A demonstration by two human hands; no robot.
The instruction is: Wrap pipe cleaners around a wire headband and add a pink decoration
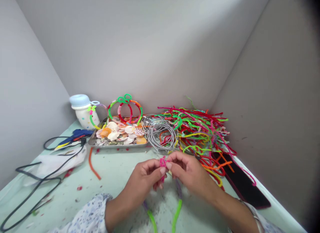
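Observation:
Both hands meet above the front middle of the table. My left hand [147, 176] is closed, pinching a bent pink pipe cleaner [163, 162] between thumb and fingers. From the other side, my right hand [183, 169] grips the same pink piece with thumb and forefinger. Below the hands hang two strands in purple and bright green, the right green strand [177, 214] and the left green strand [152, 221]. Whether they join the pink piece is hidden behind the fingers.
A metal tray [120, 146] of seashells with pipe-cleaner hoops stands at the back. Beside it lie a grey wire coil [162, 134] and a heap of coloured pipe cleaners [200, 133]. A white bottle [85, 114], black cable [41, 183] and black flat object [246, 184] flank them.

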